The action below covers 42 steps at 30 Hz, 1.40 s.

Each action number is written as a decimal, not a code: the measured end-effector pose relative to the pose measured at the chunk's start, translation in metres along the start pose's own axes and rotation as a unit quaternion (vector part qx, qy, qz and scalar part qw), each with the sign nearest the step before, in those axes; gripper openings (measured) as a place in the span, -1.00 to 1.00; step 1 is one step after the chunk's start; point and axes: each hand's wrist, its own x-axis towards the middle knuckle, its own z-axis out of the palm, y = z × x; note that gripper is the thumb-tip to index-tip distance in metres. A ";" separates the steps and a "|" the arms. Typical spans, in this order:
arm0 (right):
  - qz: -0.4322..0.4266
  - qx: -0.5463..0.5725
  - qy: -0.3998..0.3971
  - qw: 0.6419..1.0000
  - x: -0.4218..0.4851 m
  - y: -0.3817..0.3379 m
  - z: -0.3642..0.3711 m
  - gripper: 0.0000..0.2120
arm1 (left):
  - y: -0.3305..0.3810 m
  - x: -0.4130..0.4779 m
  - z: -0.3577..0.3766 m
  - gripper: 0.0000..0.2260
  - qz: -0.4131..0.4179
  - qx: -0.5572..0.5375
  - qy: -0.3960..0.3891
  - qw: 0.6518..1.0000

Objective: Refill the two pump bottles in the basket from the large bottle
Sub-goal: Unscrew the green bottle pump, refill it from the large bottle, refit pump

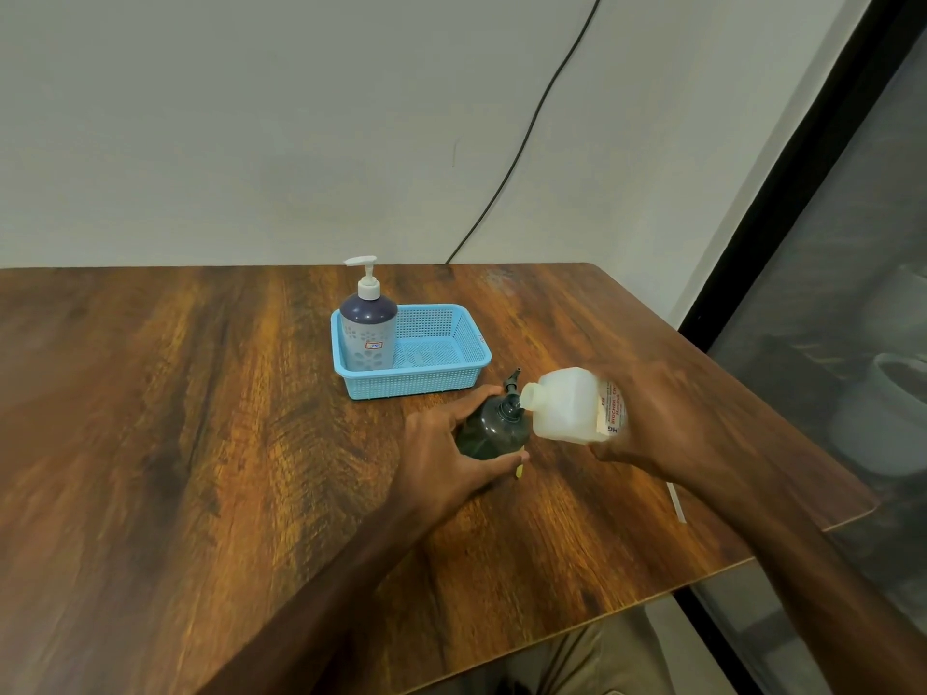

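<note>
A dark translucent pump bottle [489, 433] stands on the wooden table [200, 418] in front of the blue basket [441, 381]. My left hand [446, 453] grips its body. My right hand [647, 423] holds the large white bottle [567, 406] tilted on its side, its open mouth right at the dark bottle's neck. A black pump head [512, 381] shows just behind that neck. A second pump bottle [368, 328], dark blue with a white pump, stands upright in the left end of the basket.
The right part of the basket holds nothing. A thin white strip [675, 501] lies near the table's right edge. A black cable [521, 137] runs down the wall behind. The table ends close on the right, beside a dark glass panel [827, 293].
</note>
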 end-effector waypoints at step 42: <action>-0.008 0.000 -0.004 1.000 0.005 0.004 -0.004 -0.29 | -0.001 -0.001 0.001 -0.27 -0.021 0.003 -0.005 1.000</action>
